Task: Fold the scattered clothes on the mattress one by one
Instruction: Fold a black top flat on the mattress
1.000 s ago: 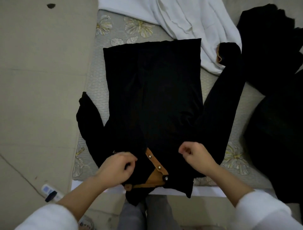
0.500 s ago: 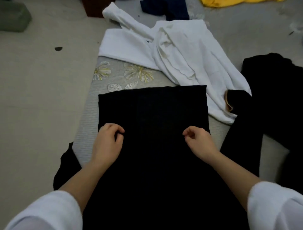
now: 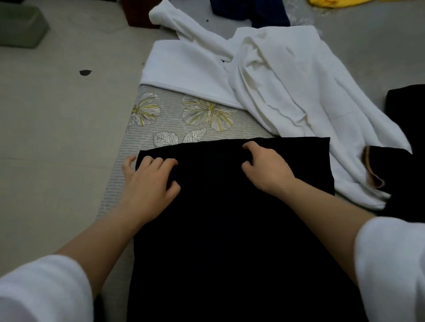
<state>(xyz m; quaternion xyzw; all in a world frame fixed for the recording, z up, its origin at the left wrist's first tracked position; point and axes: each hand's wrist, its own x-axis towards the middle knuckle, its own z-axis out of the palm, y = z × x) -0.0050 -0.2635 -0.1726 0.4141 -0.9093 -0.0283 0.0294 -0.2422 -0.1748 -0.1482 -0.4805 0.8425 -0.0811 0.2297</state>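
A black shirt (image 3: 230, 229) lies on the mattress (image 3: 128, 156), folded over so that its near layer reaches the far hem. My left hand (image 3: 149, 181) grips the far left corner of that top layer, fingers curled into the cloth and one finger past the edge. Further right along the same edge, my right hand (image 3: 266, 167) pinches the cloth between curled fingers and thumb. One black sleeve with a tan cuff (image 3: 374, 170) sticks out to the right, lying over a crumpled white garment (image 3: 276, 92).
The white garment covers the far end of the mattress. More black clothing (image 3: 407, 110) lies at the right edge. Dark blue cloth (image 3: 253, 11) and yellow cloth (image 3: 345, 2) lie on the floor beyond. A grey-green block (image 3: 20, 27) sits far left on the floor.
Both hands carried the shirt's collar end away from me, up to the far hem, doubling the shirt over. The collar and buttons are now out of sight.
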